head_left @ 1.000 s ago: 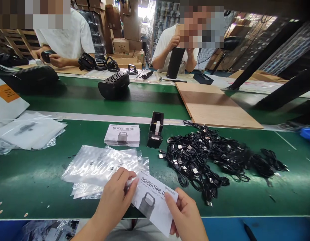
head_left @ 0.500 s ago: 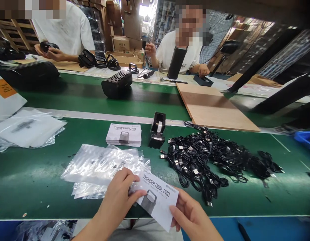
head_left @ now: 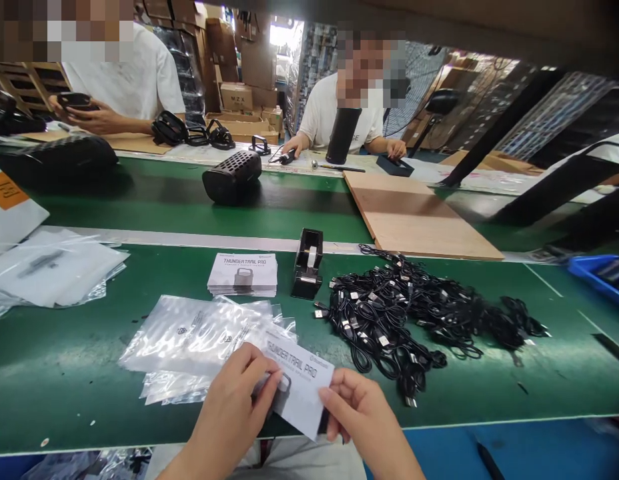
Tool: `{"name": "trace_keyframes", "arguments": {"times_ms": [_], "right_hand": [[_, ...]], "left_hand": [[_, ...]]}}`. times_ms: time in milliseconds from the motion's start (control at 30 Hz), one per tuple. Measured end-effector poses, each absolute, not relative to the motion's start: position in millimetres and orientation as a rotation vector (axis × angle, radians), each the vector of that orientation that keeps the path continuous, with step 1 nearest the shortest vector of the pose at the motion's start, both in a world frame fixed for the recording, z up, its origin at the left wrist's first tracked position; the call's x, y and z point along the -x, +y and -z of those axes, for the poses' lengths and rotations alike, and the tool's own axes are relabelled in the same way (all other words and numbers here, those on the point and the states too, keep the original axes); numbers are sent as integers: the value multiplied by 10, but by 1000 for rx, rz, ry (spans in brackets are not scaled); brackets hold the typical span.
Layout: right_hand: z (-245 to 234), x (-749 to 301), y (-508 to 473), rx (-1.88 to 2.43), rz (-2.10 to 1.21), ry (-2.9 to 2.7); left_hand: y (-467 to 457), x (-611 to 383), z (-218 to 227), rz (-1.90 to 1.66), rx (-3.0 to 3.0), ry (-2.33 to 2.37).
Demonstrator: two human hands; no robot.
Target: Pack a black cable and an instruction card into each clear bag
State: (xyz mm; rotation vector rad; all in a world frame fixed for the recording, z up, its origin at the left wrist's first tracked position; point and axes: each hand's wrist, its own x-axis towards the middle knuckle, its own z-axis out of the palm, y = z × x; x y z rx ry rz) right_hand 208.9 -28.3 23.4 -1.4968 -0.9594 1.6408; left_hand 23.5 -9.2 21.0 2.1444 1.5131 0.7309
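Observation:
Both my hands hold one white "Thunder Trail Pro" booklet (head_left: pixel 300 380) low over the green table's near edge. My left hand (head_left: pixel 234 413) pinches its left side with thumb and fingers closed. My right hand (head_left: pixel 362 417) grips its lower right corner, fingers curled. Just left of the booklet lies a loose stack of clear plastic bags (head_left: pixel 194 337). A stack of the same booklets (head_left: pixel 243 273) sits further back, beside a black tape dispenser (head_left: pixel 306 263). A heap of black USB cables (head_left: pixel 419 320) spreads to the right.
Beyond a metal strip, a black speaker (head_left: pixel 232 175) and a brown board (head_left: pixel 414 213) lie on the far green belt (head_left: pixel 154 207). Two people sit across it handling black parts. More bags (head_left: pixel 49 267) lie at left, a blue bin (head_left: pixel 597 273) at right.
The booklet has moved left and a little away from me, toward the plastic bags. My right hand has shifted left with it, and my view has tilted slightly.

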Motion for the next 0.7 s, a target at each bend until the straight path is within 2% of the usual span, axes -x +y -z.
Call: {"name": "trace_keyframes", "arguments": {"times_ms": [100,233,333,500,700], "right_hand": [[-229,-1807,-131,1539,-1606,-1099],[-246,-1495,64,1657,-990,-1660],[-368,-1564,204,1668,-716,-1978],[-568,-1992,443,2284,-174,-1742],[-439,-2251,547,2236,-322,-1758]], "left_hand": [[-97,-238,-276,-746,-2069,1481],[-55,-189,-308,-805,-1971,1424],[15,-113,-281,-804,-1917,1447],[100,-59,-222,-745,-1889,1521],[117,-121,-219,-729,-1891,1522]]}}
